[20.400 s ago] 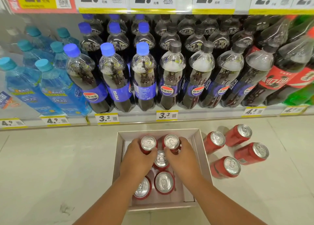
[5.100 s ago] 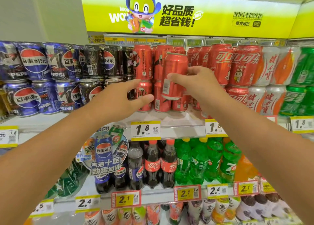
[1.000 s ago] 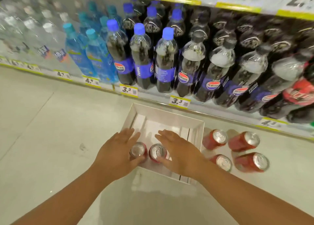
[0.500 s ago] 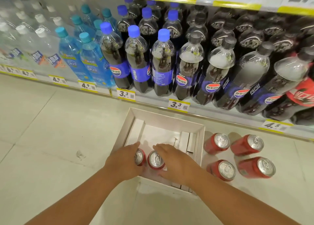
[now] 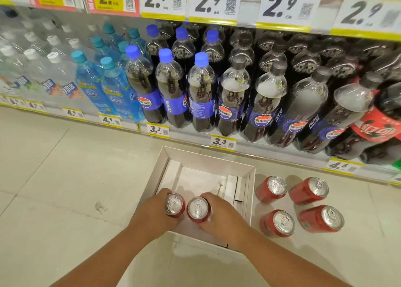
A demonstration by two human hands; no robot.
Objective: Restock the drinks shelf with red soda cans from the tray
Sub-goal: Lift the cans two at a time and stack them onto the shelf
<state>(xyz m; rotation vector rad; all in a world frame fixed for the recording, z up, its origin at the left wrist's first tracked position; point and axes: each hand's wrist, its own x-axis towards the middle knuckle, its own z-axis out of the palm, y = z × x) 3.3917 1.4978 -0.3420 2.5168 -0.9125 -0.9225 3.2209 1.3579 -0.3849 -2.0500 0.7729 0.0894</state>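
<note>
Four spare red cans (image 5: 299,204) are standing on the floor (image 5: 65,178) just right of the white tray (image 5: 251,191), and dark cola bottles (image 5: 201,91) are filling the bottom shelf (image 5: 260,144) behind it. Two red soda cans, silver-topped and upright, are sitting side by side at the tray's near end. The left hand (image 5: 152,216) is wrapping the left can (image 5: 174,204); the right hand (image 5: 223,218) is gripping the right can (image 5: 198,209). The rest of the tray is lying bare.

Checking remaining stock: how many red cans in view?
6. Two in the tray: one in the left hand, one in the right hand. Four on the floor right of it. None appear hidden.
</note>
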